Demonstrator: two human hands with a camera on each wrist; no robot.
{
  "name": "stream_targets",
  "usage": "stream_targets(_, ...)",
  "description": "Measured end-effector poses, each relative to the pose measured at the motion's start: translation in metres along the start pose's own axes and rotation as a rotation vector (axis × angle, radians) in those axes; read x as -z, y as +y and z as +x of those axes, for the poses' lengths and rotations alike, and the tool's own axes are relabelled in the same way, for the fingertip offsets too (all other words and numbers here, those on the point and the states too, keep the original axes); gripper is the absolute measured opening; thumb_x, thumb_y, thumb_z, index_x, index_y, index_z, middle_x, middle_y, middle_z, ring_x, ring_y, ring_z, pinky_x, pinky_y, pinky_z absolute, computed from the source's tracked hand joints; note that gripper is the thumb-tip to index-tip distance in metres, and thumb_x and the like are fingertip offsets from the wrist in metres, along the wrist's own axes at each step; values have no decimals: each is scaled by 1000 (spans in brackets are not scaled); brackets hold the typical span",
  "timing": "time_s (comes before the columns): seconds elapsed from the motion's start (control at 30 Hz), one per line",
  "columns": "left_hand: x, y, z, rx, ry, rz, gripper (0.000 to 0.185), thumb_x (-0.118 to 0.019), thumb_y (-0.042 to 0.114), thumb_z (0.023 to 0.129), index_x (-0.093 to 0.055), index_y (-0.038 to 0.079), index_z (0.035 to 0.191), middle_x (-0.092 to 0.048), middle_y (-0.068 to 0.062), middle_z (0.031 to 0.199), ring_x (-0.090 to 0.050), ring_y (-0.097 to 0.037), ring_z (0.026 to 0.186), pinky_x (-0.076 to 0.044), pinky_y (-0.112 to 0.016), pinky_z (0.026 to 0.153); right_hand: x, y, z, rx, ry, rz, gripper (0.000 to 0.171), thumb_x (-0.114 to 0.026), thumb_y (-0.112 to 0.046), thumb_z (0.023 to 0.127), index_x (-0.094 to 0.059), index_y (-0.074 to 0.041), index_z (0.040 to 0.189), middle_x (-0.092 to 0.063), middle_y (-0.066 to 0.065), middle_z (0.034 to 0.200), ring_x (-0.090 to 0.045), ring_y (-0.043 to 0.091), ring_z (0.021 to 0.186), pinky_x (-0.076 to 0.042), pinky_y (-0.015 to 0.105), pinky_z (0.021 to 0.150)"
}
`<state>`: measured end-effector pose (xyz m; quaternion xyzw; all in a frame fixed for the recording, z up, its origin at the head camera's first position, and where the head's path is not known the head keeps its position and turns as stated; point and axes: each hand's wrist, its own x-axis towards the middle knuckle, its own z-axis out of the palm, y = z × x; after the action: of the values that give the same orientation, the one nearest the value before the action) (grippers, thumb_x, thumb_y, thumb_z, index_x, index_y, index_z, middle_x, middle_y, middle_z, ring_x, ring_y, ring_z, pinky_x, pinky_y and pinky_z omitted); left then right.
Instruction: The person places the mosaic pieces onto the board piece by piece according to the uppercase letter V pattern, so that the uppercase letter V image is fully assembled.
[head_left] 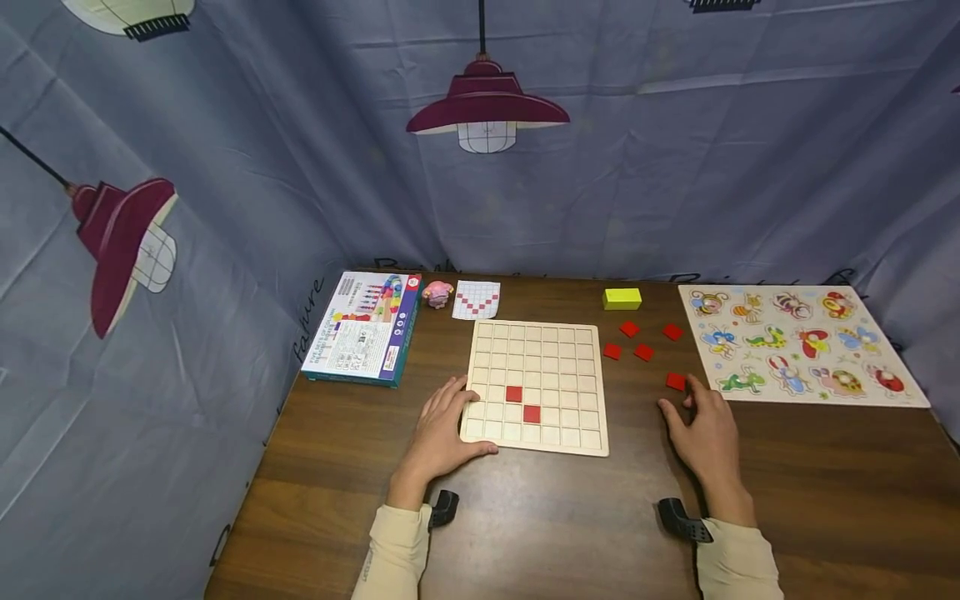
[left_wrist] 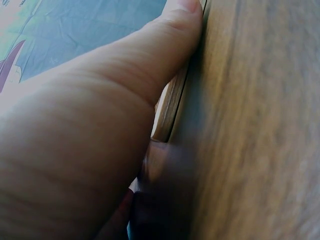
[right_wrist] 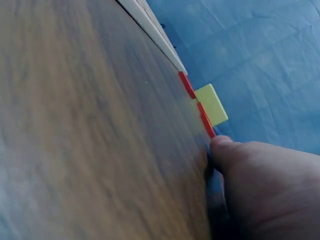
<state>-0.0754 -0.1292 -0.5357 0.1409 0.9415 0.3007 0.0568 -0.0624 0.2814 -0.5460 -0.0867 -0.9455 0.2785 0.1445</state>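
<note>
1. Currently, the near-left corner of a pale gridded board (head_left: pixel 555 367) is framed by the left hand (head_left: pixel 442 429); its fingers are spread along the left edge, and its thumb is stretched along the near edge.
2. To the right of the left hand, two cells are filled: one by a first red tile (head_left: pixel 513 393), the other by a second red tile (head_left: pixel 532 414), set diagonally nearer and further right.
3. The right hand (head_left: pixel 705 429) is held low at the table (head_left: pixel 555 525), its thumb and forefinger parted and relaxed. A loose red tile (head_left: pixel 676 381) is placed just beside the forefinger's tip; whether it is touched cannot be told.
4. Beyond the right hand and to its left, four more red tiles (head_left: pixel 643 352) are scattered, and a yellow block (head_left: pixel 622 299) is set behind them.
5. To the right of the right hand and beyond it, an insect picture board (head_left: pixel 772 358) is laid flat.
6. Beyond the left hand, a pink figurine (head_left: pixel 438 293) is placed near a small card (head_left: pixel 476 298) marked with a V of red squares.
7. Beyond the left hand and to its left, a printed box (head_left: pixel 360 325) is laid flat.
</note>
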Motion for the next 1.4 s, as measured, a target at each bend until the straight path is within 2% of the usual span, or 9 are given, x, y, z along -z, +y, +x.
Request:
stream_targets(0.23, 0, 2, -1, 7, -3, 2, 84, -87, 61, 70, -55, 16, 134, -33, -5, 166, -24, -26, 157, -22, -52, 128, -2, 0, 0, -10, -5, -2, 46, -73, -19, 93, -59, 7, 128, -56, 19, 98, -51, 36, 93, -39, 48, 76)
stream_targets(0.4, -3, 2, -8, 9, -1, -9, 83, -87, 60, 70, -55, 16, 132, -34, -6, 165, -25, -27, 157, -22, -53, 127, -1, 1, -6, -5, -33, -19, 47, -72, -20, 93, -59, 5, 131, -58, 20, 99, -53, 39, 94, -42, 53, 79)
stream_targets(0.6, -4, 3, -5, -5, 0, -8, 82, -87, 61, 70, -55, 16, 132, -35, -6, 165, -26, -28, 156, -23, -53, 127, -2, 3, -8, -9, -29, -42, 35, -71, -21, 95, -66, 2, 121, -63, 19, 99, -56, 39, 95, -44, 54, 79)
stream_targets(0.87, -5, 8, -2, -10, -29, -5, 82, -87, 61, 71, -55, 18, 133, -36, -7, 165, -26, -28, 157, -23, -54, 127, 4, 6, -14, -44, -47, -47, 43, -72, -20, 94, -61, 7, 126, -62, 23, 102, -56, 42, 98, -46, 59, 83)
stream_targets(1.0, -5, 10, -2, -14, -29, 2, 83, -87, 61, 70, -55, 17, 133, -36, -7, 165, -26, -29, 156, -23, -54, 127, 5, 4, -16, -50, -36, -54, 39, -72, -19, 94, -64, 6, 122, -63, 22, 100, -57, 41, 96, -46, 58, 81)
stream_targets(1.4, -1, 3, -2, -1, 13, 4, 82, -87, 60, 70, -55, 19, 132, -37, -7, 164, -27, -28, 156, -23, -53, 127, -5, 0, -2, 39, 7, -40, 33, -74, -14, 91, -66, 5, 117, -63, 20, 94, -58, 40, 90, -45, 55, 77)
